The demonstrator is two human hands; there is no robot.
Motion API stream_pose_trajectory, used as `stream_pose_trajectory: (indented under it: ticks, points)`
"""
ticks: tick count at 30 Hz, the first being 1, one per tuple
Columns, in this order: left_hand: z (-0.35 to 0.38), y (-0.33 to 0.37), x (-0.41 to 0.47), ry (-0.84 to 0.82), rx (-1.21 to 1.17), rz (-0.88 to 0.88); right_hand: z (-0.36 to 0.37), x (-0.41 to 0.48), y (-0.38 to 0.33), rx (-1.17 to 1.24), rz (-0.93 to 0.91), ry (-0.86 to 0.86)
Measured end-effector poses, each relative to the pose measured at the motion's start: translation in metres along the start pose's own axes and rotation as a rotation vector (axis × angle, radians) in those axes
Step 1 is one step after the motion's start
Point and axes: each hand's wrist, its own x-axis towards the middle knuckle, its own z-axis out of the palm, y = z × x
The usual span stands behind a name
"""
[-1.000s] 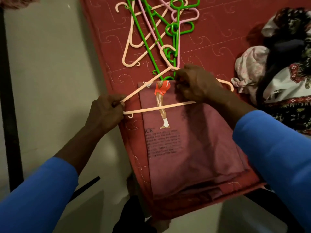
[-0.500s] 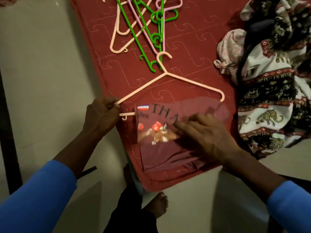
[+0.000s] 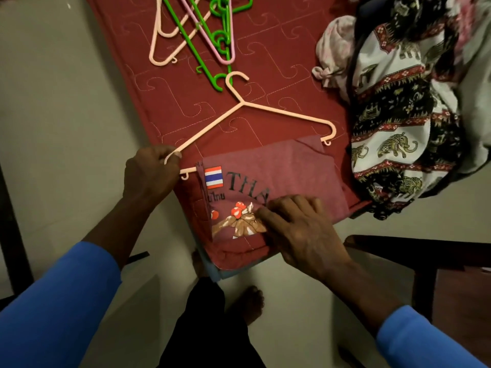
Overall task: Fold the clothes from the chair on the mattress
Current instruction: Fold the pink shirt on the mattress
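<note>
A maroon printed T-shirt (image 3: 287, 171) lies folded over the bar of a peach hanger (image 3: 279, 108) at the near corner of the red quilted mattress (image 3: 279, 62). My left hand (image 3: 150, 173) grips the hanger's left end. Fingers of my right hand (image 3: 300, 229) lie straight on the shirt's printed front, pressing it down. A heap of unfolded clothes (image 3: 403, 102), with an elephant-print cloth on top, sits on the mattress to the right.
Several green, pink and peach hangers (image 3: 202, 30) lie at the far side of the mattress. A dark wooden chair (image 3: 435, 261) stands at the lower right. Pale floor surrounds the mattress; my bare foot (image 3: 249, 304) is below its corner.
The shirt has been doubled over, so the flag print now faces up. My right hand left the hanger's top and moved down onto the shirt. My left hand keeps its grip.
</note>
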Motion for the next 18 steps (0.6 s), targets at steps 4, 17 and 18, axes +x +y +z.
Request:
stream_pose_trajectory:
  ticks: [4,17,18]
  points:
    - [0.002,-0.001,0.003,0.111,0.001,0.034,-0.003,0.006,0.000,0.111,-0.084,-0.082]
    - [0.027,0.046,0.034,-0.171,0.051,0.160,-0.014,0.090,0.080,0.710,1.295,0.204]
    - [0.024,0.048,0.033,-0.121,0.008,0.123,-0.019,0.093,0.083,0.730,1.321,0.121]
